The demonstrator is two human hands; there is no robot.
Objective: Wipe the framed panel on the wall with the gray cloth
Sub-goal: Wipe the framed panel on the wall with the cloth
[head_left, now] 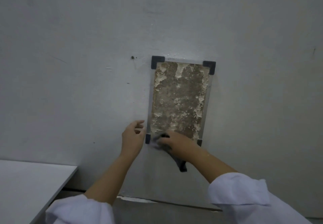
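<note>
I see one framed panel (178, 99) on the wall (70, 66), with four dark corner pieces and no writing I can read. My right hand (180, 145) presses one gray cloth (161, 142) at its lower edge; the cloth seems bunched under the closed fingers. My left hand (132, 136) is half-open, empty, beside the frame.

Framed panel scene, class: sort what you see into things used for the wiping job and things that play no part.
In use:
framed panel
gray cloth
right hand, pressing the cloth
left hand, beside the frame

No part:
white table
wall screw
</note>
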